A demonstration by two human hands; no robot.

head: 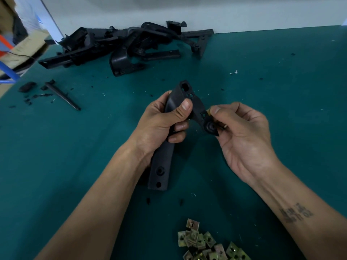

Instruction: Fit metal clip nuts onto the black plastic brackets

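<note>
Left hand (165, 119) wrapped round the black bracket (163, 162) mid-frame over the green table (262, 81). Right hand (242, 136) pinching a clip nut (208, 111) against bracket's 3 o'clock edge. Spare nuts pile (206, 243) at 6, more brackets (127, 44) at 11.

Your left hand (161, 122) is curled round the black plastic bracket (169, 143), thumb pressed across its front and fingers wrapped behind. Your right hand (242, 136) pinches a metal clip nut (208, 112) between thumb and forefinger (palm turned toward you), both forearms reaching in from below.
</note>
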